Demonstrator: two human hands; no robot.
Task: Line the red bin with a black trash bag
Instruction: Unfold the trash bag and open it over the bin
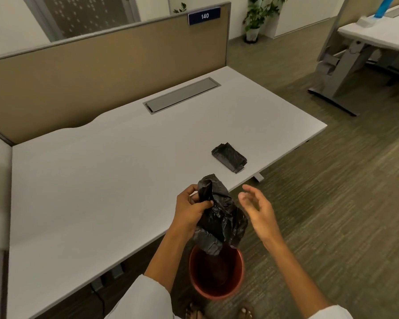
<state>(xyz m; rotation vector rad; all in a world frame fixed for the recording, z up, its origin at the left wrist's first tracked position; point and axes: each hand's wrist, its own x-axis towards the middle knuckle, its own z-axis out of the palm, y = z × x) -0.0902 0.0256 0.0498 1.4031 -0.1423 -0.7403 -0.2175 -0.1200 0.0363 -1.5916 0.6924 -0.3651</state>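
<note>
The red bin (217, 288) stands on the carpet by the desk's front edge, just ahead of my feet, and its inside looks bare. A crumpled black trash bag (221, 217) hangs above the bin, its lower end dipping over the rim. My left hand (189, 208) is shut on the upper part of the bag. My right hand (257, 208) hovers just right of the bag, fingers spread, holding nothing and not touching it.
A folded stack of black bags (229, 157) lies near the right edge of the white desk (101, 180). A tan partition stands behind the desk. Another desk (378, 35) stands at the far right, across carpeted floor. A potted plant (253, 21) stands at the back.
</note>
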